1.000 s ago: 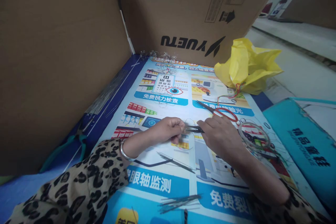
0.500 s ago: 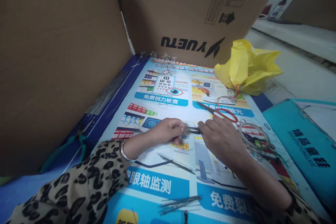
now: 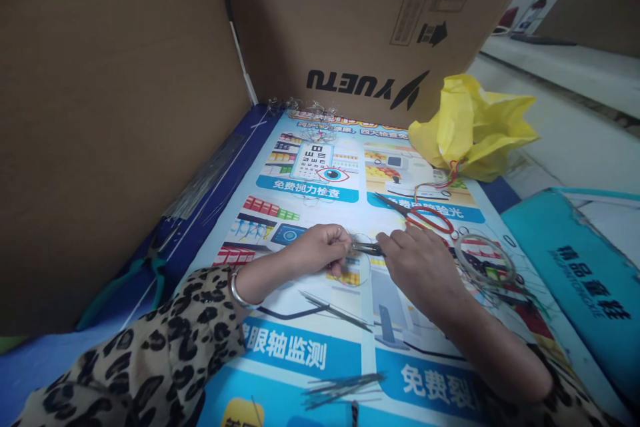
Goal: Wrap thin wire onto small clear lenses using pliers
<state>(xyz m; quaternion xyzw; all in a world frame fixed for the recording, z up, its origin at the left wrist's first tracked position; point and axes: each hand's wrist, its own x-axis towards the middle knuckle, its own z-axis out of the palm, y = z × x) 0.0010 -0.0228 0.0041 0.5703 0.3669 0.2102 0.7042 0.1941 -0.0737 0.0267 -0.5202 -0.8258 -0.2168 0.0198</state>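
Over the middle of the printed poster (image 3: 330,217), my left hand (image 3: 327,250) pinches a thin wire loop (image 3: 367,275). My right hand (image 3: 420,260) is wrapped round small pliers (image 3: 367,249), whose metal jaws point left and reach my left fingertips. Whether the jaws touch the wire is too small to tell. Just beyond my right hand lie red-handled scissors (image 3: 425,217). Short dark wires (image 3: 335,310) rest below my left hand, and another bundle of wires (image 3: 343,388) is nearer the front edge.
Cardboard walls (image 3: 370,27) stand at the back and left. Teal-handled pliers (image 3: 150,267) and long thin wires (image 3: 205,177) lie at left. On the right are a yellow bag (image 3: 465,123), a clear ring-shaped coil (image 3: 485,260) and a teal box (image 3: 575,280). Tangled wire pieces (image 3: 315,109) sit at the back.
The pliers' jaws look closer together and slightly turned in my right hand. Both hands stay in nearly the same place.
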